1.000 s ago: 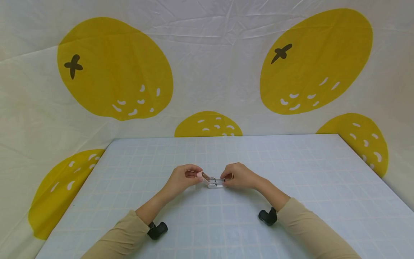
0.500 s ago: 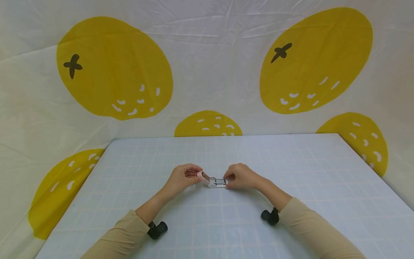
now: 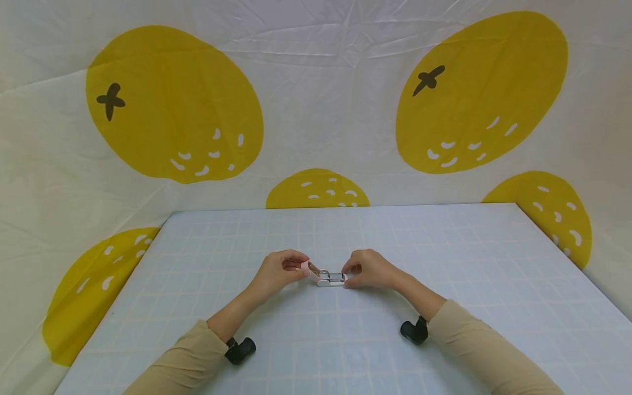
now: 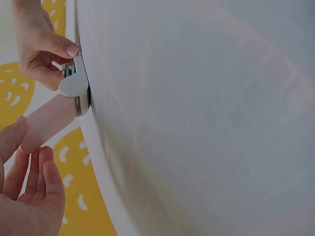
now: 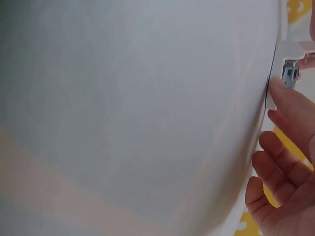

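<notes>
A small stapler (image 3: 323,283) lies on the table in the head view, its pink top arm (image 4: 49,120) swung up and away from the white base (image 4: 74,86). Metal parts of the staple channel (image 5: 290,71) show inside it. My left hand (image 3: 278,272) pinches the raised pink arm between thumb and fingers. At the opposite end, my right hand (image 3: 371,269) holds the white base between thumb and forefinger, its other fingers loosely curled in the right wrist view. That end of the base is partly hidden by the fingers.
A pale blue checked cloth covers the table (image 3: 316,340). Behind it hangs a white sheet (image 3: 326,109) with large yellow fruit prints. Black wrist cameras, one left (image 3: 241,351) and one right (image 3: 413,330), stick out from the forearms.
My right hand has slid slightly right along the stapler's base, uncovering more of its metal channel. The left hand keeps its grip on the pink arm, nearly still.
</notes>
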Demonstrator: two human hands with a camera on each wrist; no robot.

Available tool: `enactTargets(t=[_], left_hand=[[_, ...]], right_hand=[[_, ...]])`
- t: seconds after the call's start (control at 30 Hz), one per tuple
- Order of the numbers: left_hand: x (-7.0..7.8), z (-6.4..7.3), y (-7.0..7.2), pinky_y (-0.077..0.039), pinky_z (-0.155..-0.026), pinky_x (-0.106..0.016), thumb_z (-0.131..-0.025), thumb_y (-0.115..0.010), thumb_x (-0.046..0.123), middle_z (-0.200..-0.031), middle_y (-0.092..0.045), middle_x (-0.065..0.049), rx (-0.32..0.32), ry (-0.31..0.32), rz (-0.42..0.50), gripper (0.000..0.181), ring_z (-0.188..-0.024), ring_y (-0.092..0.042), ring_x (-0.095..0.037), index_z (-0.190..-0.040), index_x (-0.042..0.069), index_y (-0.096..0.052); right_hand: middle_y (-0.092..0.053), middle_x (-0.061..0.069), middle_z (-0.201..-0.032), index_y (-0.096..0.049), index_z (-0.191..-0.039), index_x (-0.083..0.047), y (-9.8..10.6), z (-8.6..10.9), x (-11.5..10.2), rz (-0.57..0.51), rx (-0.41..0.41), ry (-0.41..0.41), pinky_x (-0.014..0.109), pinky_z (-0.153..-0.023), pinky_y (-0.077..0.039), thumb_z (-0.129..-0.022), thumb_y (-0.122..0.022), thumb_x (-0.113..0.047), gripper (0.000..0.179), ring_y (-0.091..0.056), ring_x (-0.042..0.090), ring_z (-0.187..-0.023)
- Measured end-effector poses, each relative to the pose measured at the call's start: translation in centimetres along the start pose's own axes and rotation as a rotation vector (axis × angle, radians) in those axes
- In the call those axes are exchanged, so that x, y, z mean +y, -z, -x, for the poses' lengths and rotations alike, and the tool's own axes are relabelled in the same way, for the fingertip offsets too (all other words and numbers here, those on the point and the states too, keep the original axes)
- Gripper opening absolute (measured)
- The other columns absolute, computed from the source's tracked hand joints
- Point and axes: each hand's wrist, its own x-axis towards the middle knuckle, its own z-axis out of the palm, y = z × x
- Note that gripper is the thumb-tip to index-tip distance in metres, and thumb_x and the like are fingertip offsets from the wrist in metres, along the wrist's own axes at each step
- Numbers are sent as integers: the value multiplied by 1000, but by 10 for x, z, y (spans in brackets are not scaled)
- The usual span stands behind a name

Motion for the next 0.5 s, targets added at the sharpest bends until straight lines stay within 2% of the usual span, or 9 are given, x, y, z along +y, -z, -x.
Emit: enactTargets(t=[0.37,0.5], left_hand=[[3,-3,-2,-53,-75,-24,-79,-74,11,-100,-66,-7,-4,-4,-23,26,-86,-62,-17,-104,4,-67],[3,-4,-2,-53,-75,-23,-80,-74,10,-99,-66,-7,-8,-5,-16,25,-85,-62,-17,-103,4,-67]], right_hand=[[-56,-6,-78,-75,-92,-9,0,-1,1,-19,-2,-10,22,-62,-42,-72,-80,-22,24,-47,10,-71],[-57,-5,-85,-75,-90,-12,-1,-1,2,22,8,-5,26,-70,-43,-71,-81,-24,23,-50,13,-79]])
